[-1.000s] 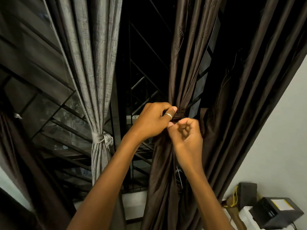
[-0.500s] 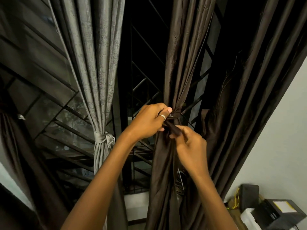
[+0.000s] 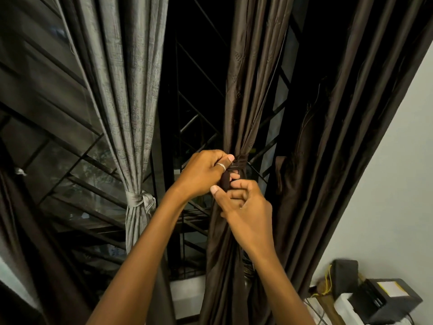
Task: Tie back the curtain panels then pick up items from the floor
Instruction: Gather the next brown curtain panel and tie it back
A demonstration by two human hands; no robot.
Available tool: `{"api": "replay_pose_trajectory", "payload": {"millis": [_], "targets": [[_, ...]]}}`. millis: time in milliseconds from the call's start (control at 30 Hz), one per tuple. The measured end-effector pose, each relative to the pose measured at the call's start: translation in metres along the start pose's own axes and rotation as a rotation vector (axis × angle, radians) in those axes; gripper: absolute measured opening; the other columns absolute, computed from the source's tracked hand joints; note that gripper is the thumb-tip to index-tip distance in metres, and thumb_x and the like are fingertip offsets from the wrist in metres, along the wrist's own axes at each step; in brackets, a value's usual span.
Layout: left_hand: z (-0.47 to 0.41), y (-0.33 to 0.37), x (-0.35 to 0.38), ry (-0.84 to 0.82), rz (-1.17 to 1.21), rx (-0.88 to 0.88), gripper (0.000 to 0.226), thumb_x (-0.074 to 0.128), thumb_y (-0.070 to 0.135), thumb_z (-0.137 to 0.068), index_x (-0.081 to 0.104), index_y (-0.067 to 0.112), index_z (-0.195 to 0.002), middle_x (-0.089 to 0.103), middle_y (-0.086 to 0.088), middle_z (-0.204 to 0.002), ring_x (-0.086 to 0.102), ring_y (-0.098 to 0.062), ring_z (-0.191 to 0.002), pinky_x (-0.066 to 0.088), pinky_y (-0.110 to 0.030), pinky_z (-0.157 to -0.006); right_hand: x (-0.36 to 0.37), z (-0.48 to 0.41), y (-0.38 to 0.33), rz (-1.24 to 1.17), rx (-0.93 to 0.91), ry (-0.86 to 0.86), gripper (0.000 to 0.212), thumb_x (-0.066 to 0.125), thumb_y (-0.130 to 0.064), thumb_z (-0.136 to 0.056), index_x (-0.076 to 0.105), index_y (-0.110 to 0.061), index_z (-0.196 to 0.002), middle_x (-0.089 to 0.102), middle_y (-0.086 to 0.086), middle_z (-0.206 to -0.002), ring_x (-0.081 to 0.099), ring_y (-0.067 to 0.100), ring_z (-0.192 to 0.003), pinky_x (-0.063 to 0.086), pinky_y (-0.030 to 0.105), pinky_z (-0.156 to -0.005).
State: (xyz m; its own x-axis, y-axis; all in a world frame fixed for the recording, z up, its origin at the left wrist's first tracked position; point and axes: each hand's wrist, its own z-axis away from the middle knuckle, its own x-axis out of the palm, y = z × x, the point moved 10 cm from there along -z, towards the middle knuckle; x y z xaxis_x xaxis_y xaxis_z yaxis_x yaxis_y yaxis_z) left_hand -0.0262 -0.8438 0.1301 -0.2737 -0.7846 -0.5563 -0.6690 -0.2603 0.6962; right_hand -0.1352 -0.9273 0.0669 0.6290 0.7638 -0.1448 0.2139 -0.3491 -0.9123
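Observation:
A dark brown curtain panel (image 3: 248,95) hangs in the middle, gathered at a brown tie-back band (image 3: 239,161). My left hand (image 3: 203,173), a ring on its thumb, grips the band at the gathered fabric. My right hand (image 3: 243,205) sits just below and pinches the loose end of the tie (image 3: 226,181) with curled fingers. To the left a grey curtain panel (image 3: 126,90) hangs, held by a knotted grey tie (image 3: 140,199).
A window with dark metal grille bars (image 3: 194,127) lies behind the curtains. More brown curtain (image 3: 339,137) hangs on the right against a white wall (image 3: 398,184). Black boxes (image 3: 384,301), a white box and yellow cable sit at the bottom right.
My right hand has shifted slightly lower and left, working the loose end of the tie. My left hand keeps its grip at the gather.

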Motion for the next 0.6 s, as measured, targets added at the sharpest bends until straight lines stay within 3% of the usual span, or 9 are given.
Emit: {"api": "replay_pose_trajectory", "payload": {"millis": [100,200,267,333,467,600], "targets": [[0.003,-0.002,0.001,-0.015,0.037,-0.003,0.032,0.052,0.035,-0.105,0.066,0.019,-0.081,0.068,0.009,-0.064,0.06,0.003,-0.056,0.046,-0.019,-0.058,0.0,-0.005,0.006,-0.1,0.031,0.015,0.039,0.079,-0.032,-0.088,0.064,-0.02,-0.122,0.076,-0.004,-0.094,0.076,0.005,-0.08,0.063,0.027,-0.069],[0.003,-0.005,0.001,-0.019,0.02,-0.007,0.033,0.051,0.036,-0.105,0.067,0.014,-0.085,0.07,-0.008,-0.076,0.065,-0.018,-0.064,0.055,-0.034,-0.062,-0.005,-0.01,0.001,-0.076,-0.032,0.015,0.018,0.071,-0.018,-0.095,0.072,-0.021,-0.113,0.077,-0.006,-0.085,0.076,0.007,-0.075,0.064,0.029,-0.07],[0.004,-0.007,0.002,-0.033,0.122,-0.026,0.029,0.051,0.032,-0.105,0.067,0.014,-0.089,0.073,-0.007,-0.085,0.073,-0.017,-0.079,0.062,-0.03,-0.071,-0.014,-0.013,-0.009,0.03,-0.122,0.015,0.015,0.067,-0.019,-0.097,0.074,-0.031,-0.103,0.076,-0.01,-0.081,0.075,0.006,-0.073,0.064,0.037,-0.074],[0.006,-0.01,0.002,-0.036,0.224,-0.043,0.024,0.049,0.029,-0.106,0.066,0.016,-0.095,0.074,-0.003,-0.095,0.075,-0.011,-0.089,0.063,-0.031,-0.076,-0.029,-0.02,-0.022,0.151,-0.234,0.067,0.014,0.064,-0.02,-0.099,0.073,-0.03,-0.102,0.074,-0.009,-0.079,0.073,0.006,-0.073,0.063,0.041,-0.073],[0.01,-0.011,0.001,-0.024,0.293,-0.014,0.024,0.045,0.031,-0.107,0.063,0.015,-0.102,0.071,-0.002,-0.099,0.077,-0.014,-0.084,0.064,-0.038,-0.073,-0.046,-0.036,-0.057,0.34,-0.485,0.168,0.009,0.06,-0.02,-0.101,0.069,-0.019,-0.104,0.068,-0.01,-0.087,0.065,0.003,-0.08,0.055,0.028,-0.071],[0.013,-0.007,0.003,-0.066,0.353,0.025,0.023,0.044,0.029,-0.108,0.063,0.018,-0.102,0.073,0.002,-0.096,0.076,-0.016,-0.088,0.063,-0.032,-0.072,-0.028,-0.061,-0.061,0.224,-0.481,-0.046,0.012,0.054,-0.022,-0.105,0.062,-0.017,-0.111,0.069,-0.006,-0.081,0.072,0.011,-0.077,0.057,0.029,-0.062]]}}
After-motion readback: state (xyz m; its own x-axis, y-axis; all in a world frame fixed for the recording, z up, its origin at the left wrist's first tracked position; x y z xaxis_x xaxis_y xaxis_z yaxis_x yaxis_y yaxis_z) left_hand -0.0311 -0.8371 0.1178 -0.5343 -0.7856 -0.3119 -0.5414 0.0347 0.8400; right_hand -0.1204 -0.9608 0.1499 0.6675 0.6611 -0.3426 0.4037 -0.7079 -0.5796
